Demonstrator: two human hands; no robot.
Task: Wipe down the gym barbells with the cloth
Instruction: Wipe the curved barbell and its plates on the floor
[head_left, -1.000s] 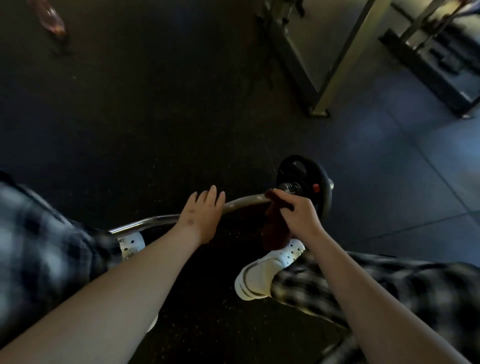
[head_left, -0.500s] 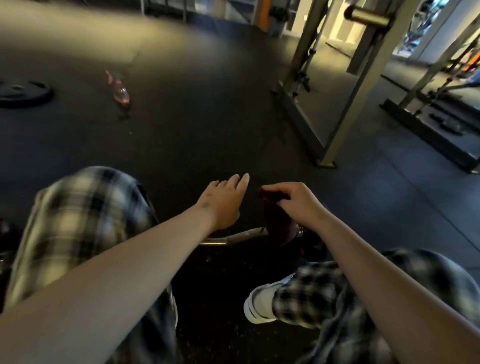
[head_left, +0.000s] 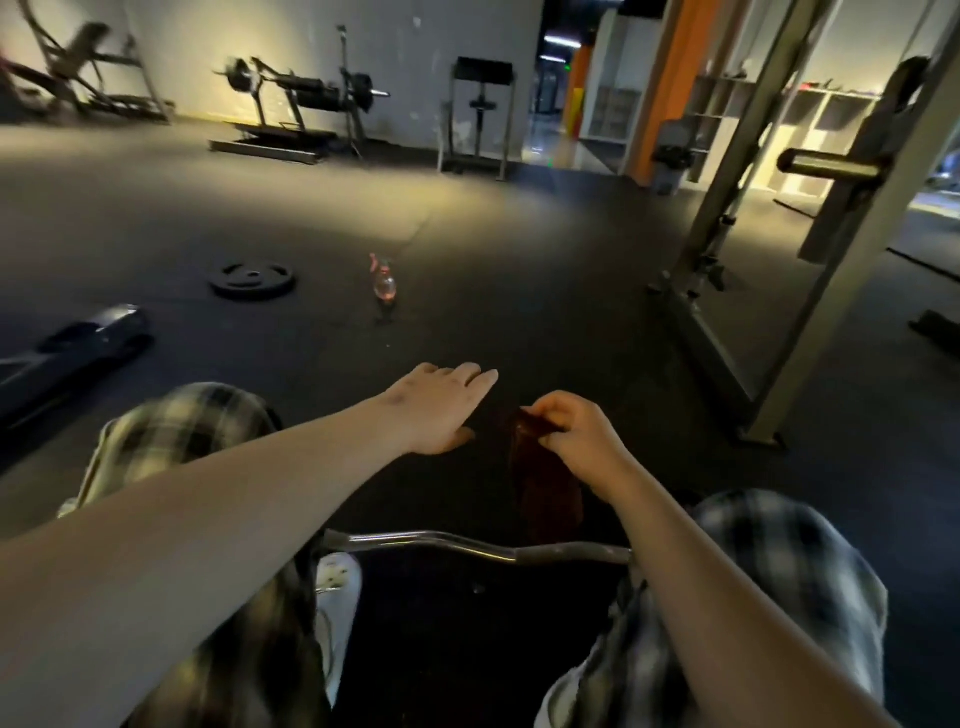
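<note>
**A:** What is noted first?

**B:** A rack (head_left: 831, 249) is stood on the floor (head_left: 519, 249) to the right, well apart from the work.

**A:** And the bar?

**B:** The bar (head_left: 467, 546) is laid crosswise, low between the knees (head_left: 192, 421), probably so that its length can be reached. Beyond it a plate (head_left: 253, 280) is laid flat.

**A:** How is the cloth held?

**B:** The cloth (head_left: 545, 483) is pinched at its top by the right hand (head_left: 582, 431), fingers and thumb curled on it, and is let hang toward the bar. Whether contact is made cannot be told.

**A:** The left hand?

**B:** The left hand (head_left: 441, 410) is held out flat with straight fingers and nothing gripped, perhaps for balance. A bottle (head_left: 384, 283) is stood ahead, likely kept for wetting the cloth.
</note>
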